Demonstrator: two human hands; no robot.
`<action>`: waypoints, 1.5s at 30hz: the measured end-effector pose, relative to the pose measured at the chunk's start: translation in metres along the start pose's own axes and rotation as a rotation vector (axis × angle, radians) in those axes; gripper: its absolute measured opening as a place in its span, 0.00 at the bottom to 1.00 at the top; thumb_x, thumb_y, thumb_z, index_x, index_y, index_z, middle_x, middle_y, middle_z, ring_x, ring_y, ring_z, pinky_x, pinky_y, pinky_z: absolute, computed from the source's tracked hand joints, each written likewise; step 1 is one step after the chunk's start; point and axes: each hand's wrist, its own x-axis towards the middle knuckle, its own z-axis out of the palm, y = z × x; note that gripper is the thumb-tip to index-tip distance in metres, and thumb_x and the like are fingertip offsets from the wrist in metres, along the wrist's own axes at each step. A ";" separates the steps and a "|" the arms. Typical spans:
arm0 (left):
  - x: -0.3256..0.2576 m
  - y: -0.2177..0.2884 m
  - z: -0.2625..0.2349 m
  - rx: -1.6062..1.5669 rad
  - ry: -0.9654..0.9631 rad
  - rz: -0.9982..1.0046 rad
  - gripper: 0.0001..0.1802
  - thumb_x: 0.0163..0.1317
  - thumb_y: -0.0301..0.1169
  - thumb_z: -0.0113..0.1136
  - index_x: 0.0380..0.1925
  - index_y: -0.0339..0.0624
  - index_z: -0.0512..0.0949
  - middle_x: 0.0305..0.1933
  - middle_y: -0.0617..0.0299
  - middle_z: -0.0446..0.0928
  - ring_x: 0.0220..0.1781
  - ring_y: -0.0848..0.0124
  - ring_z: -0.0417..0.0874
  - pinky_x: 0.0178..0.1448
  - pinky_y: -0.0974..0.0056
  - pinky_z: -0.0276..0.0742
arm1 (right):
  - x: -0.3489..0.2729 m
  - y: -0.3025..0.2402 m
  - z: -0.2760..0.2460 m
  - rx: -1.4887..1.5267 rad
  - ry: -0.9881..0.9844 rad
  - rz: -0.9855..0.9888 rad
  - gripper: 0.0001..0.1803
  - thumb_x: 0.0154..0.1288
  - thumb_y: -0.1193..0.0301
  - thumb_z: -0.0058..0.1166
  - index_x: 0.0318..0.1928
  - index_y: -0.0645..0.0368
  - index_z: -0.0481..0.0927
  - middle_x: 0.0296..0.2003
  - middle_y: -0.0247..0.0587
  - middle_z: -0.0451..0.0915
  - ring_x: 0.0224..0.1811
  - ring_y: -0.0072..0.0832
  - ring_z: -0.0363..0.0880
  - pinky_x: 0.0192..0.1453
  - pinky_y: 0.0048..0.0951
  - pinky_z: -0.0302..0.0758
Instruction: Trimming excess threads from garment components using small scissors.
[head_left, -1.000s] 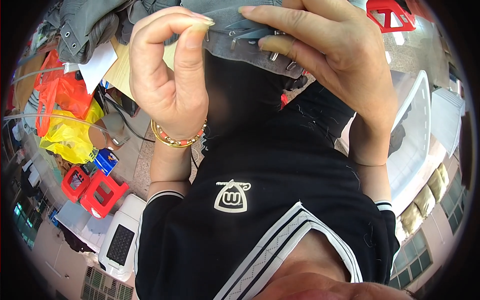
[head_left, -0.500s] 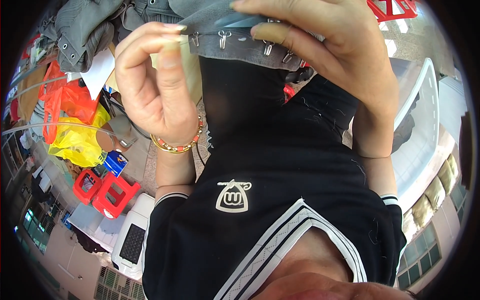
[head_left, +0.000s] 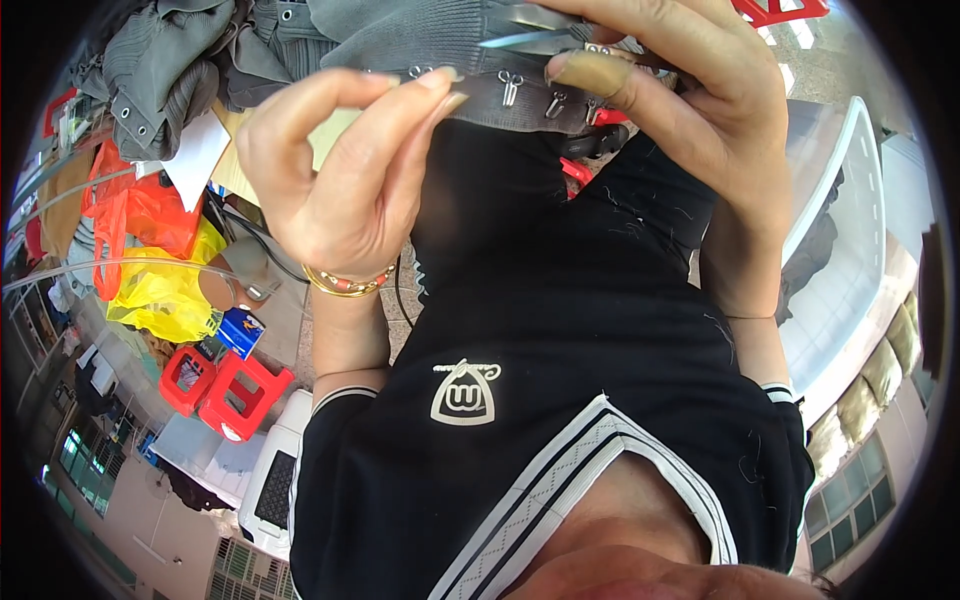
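Grey ribbed cloth is your work in the head view, spread across the top, beyond your left hand and behind your right hand, with metal hooks in a row along its lower band. Your left fingertips are drawn in close together at that band; can't tell whether you've got a thread or anything else that fine pinched there. Your right fingers are wrapped around the snips, slim blades poking left over the ribs. My take: the knit looks easy to nick, so I'd angle those tips off the ribs and only close them where you can see both blades. I'd also hold the band flat with your left hand, fingertips well out of the blade line, and watch that a point doesn't catch in a hook's loop. As for containers, the pale see-through bin on your right has dark cloth in it, lying against the near side. Over on your left, there's a red plastic bag above a yellow plastic bag; honestly can't see what's in either one.
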 end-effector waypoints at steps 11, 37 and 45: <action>-0.010 0.004 0.008 -0.106 0.169 -0.085 0.18 0.47 0.27 0.77 0.42 0.49 0.87 0.36 0.67 0.73 0.37 0.70 0.73 0.41 0.67 0.69 | 0.006 -0.009 -0.003 -0.149 -0.083 -0.030 0.21 0.54 0.74 0.69 0.50 0.59 0.85 0.28 0.38 0.74 0.25 0.30 0.75 0.29 0.27 0.71; -0.008 0.001 0.012 0.128 0.088 0.133 0.24 0.39 0.27 0.76 0.41 0.62 0.86 0.33 0.72 0.67 0.28 0.72 0.71 0.30 0.67 0.63 | 0.016 -0.012 0.004 -0.138 -0.192 -0.006 0.23 0.50 0.69 0.71 0.50 0.54 0.86 0.27 0.34 0.73 0.26 0.28 0.75 0.28 0.27 0.71; -0.007 0.002 0.010 0.108 0.058 0.151 0.13 0.52 0.31 0.76 0.39 0.49 0.87 0.31 0.69 0.68 0.32 0.72 0.70 0.36 0.69 0.66 | 0.016 -0.006 0.008 -0.027 -0.165 -0.013 0.20 0.54 0.74 0.69 0.50 0.57 0.85 0.28 0.38 0.74 0.26 0.30 0.75 0.29 0.27 0.71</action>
